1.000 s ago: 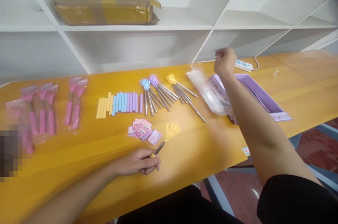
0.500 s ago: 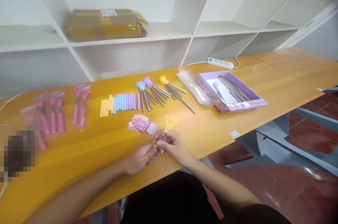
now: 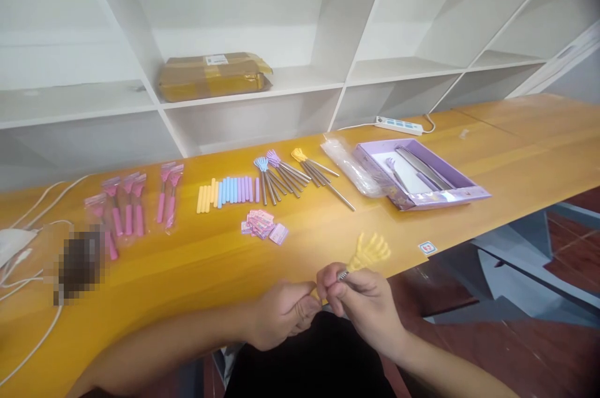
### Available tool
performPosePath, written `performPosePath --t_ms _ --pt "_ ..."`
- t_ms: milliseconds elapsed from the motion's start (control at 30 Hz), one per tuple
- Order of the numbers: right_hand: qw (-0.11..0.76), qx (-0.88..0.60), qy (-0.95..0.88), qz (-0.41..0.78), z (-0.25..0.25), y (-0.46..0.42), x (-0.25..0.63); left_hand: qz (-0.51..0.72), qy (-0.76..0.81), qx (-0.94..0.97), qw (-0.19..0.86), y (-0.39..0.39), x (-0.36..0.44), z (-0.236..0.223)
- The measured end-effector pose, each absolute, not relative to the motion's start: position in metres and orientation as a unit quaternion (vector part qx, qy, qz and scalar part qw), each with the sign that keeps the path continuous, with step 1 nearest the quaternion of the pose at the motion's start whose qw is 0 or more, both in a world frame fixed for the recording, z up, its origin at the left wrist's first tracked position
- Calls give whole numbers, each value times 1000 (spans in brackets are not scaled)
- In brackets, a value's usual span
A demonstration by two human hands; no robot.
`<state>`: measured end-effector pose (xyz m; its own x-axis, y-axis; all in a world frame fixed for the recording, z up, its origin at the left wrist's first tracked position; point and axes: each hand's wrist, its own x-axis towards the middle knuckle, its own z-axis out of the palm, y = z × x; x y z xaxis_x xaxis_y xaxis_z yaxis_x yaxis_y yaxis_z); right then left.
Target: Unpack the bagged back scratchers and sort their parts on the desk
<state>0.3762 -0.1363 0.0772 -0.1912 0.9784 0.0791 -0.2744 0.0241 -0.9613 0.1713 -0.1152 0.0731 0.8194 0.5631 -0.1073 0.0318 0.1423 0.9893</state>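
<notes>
One scratcher [image 3: 360,262] slanted far-right, right hand [image 3: 368,301] pinching its shaft [image 3: 343,275] just below the head [image 3: 374,250], left hand [image 3: 281,313] curled round the near-left end

The shelf unit [image 3: 344,82] stands, as I see, behind the tabletop's [image 3: 187,285] back edge, with a parcel [image 3: 213,79] on it; on the tabletop, from left to right, lie wrapped scratchers [image 3: 128,210], tubes [image 3: 227,190], loose scratchers [image 3: 262,164], bags [image 3: 351,167] and an open box [image 3: 440,198]; cards [image 3: 260,223] lie before the tubes; a power strip [image 3: 398,125] is behind the box, near the back edge; a sticker [image 3: 427,248] is at the front edge; to its left, the left hand [image 3: 285,317] and right hand [image 3: 368,304] are by this edge, the held scratcher [image 3: 370,252] reaching from them over the tabletop.
</notes>
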Motion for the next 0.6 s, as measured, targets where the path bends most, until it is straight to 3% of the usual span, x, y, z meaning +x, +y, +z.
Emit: performPosePath --t_ms 400,600 --pt "531 -317 -472 628 105 -136 371 196 145 503 829 -129 165 71" --pt "536 -304 -458 641 113 -129 374 202 157 537 804 -118 166 74"
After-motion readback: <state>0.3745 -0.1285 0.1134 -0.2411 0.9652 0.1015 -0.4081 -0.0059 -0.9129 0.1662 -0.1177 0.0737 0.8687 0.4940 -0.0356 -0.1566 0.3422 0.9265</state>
